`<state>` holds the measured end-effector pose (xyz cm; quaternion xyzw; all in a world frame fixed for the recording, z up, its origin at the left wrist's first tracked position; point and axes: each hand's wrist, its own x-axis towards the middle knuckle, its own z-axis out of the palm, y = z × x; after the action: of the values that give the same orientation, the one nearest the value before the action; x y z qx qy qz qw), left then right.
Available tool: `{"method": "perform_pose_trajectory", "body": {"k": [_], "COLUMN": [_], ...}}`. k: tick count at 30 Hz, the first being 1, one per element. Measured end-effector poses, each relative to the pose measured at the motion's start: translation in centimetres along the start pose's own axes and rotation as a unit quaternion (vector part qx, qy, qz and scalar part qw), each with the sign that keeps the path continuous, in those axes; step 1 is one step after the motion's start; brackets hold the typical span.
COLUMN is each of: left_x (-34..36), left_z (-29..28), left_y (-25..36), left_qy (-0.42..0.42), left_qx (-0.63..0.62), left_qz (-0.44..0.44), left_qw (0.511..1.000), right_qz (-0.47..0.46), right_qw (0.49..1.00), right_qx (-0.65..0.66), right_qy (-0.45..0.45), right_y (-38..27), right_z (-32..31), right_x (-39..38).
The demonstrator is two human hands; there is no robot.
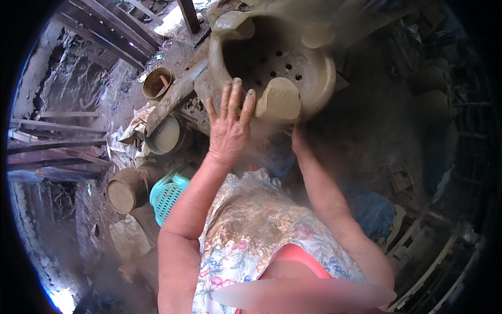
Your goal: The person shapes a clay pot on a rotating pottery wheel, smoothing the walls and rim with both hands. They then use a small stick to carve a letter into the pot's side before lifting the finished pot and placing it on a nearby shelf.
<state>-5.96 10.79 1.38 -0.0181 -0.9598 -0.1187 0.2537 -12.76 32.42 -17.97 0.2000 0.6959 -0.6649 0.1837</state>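
A round, wet clay stove (325,78) stands in front of me, its bowl pierced with several holes and its rim bearing thick clay lugs. The nearest lug (281,99) has a flat, paler top. My left hand (230,123) is open at the stove's near left side, fingers stretched out and slightly apart, with clay on the fingertips. Whether it touches the wall I cannot tell. Under the nearest lug, my right hand (298,139) reaches to the stove's outer near side. Its fingers are mostly hidden there.
Left of the stove lie a long plank (172,99), a small bucket (157,83) and a container of greyish contents (166,135). A teal plastic seat (168,196) and a rounded clay-coloured vessel (123,193) are near my left arm. Blue sheeting (368,212) lies at right.
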Motion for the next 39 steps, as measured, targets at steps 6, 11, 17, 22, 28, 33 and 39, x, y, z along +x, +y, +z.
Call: {"method": "perform_pose_trajectory", "body": {"k": [6,11,17,22,28,33,39], "left_x": [-0.5,-0.9,-1.5,-1.5,-1.3,-1.5,-0.2], "left_z": [-0.3,2.2,2.0,1.0,3.0,3.9,1.5], "left_y": [1.1,-1.2,-3.3,0.5,-0.2,-2.0,-2.7], "left_qy": [-0.058,0.042,0.043,0.071,0.123,0.067,-0.008], "left_qx": [-0.144,-0.04,-0.055,-0.196,-0.167,-0.04,-0.12], "left_qz": [-0.058,-0.024,-0.111,-0.078,-0.117,-0.135,-0.238], "left_qw": [0.986,0.998,0.991,0.975,0.971,0.988,0.964], "right_qz": [-0.002,0.016,0.099,0.084,0.095,0.047,-0.044], "right_qw": [0.999,0.998,0.989,0.983,0.979,0.975,0.991], "right_qx": [-0.014,0.001,0.072,0.127,0.124,0.204,0.054], "right_qy": [-0.03,-0.054,-0.083,-0.106,-0.129,-0.073,-0.118], "right_y": [-0.4,-0.3,-0.6,-0.6,0.3,-2.1,-1.8], "right_z": [0.2,0.4,-1.4,-1.5,-1.2,-3.8,-3.9], "right_x": [-0.6,-1.5,-1.0,-0.3,-2.2,-0.5,4.4]}}
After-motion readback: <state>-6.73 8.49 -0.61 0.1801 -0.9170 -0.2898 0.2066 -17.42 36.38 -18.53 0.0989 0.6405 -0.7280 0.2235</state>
